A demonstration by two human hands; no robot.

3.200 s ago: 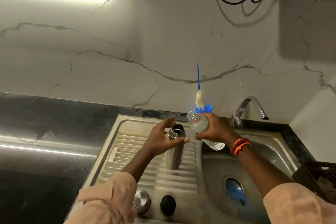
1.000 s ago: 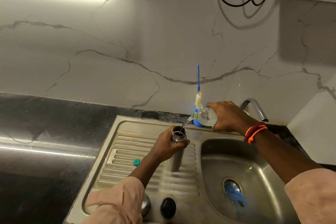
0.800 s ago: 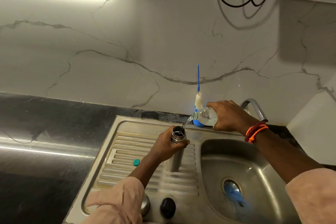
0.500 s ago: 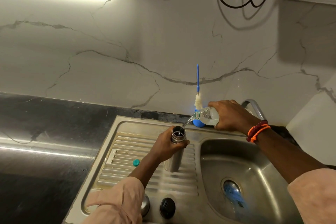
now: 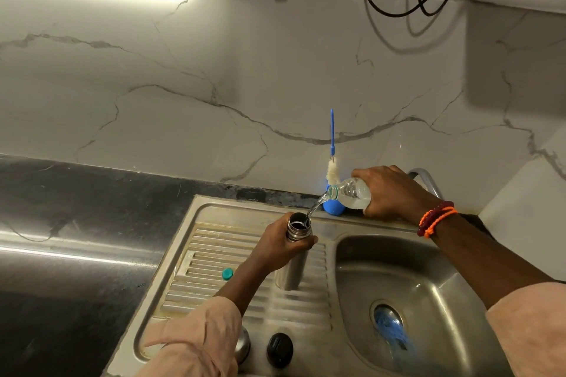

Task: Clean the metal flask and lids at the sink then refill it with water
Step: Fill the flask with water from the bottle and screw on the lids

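The left hand (image 5: 277, 246) wraps around the neck of the metal flask (image 5: 294, 254), holding it upright on the ribbed drainboard (image 5: 199, 257) so its mouth stays steady under the stream. To its right, the right hand (image 5: 389, 193) grips a tilted plastic bottle (image 5: 349, 193), neck down toward the flask, so the water falls straight in rather than onto the sink.

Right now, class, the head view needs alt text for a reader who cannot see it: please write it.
A right hand tips a clear plastic bottle, pouring water into the open steel flask that the left hand grips upright on the sink's drainboard. A teal bottle cap lies on the drainboard; a black lid sits at its near edge.
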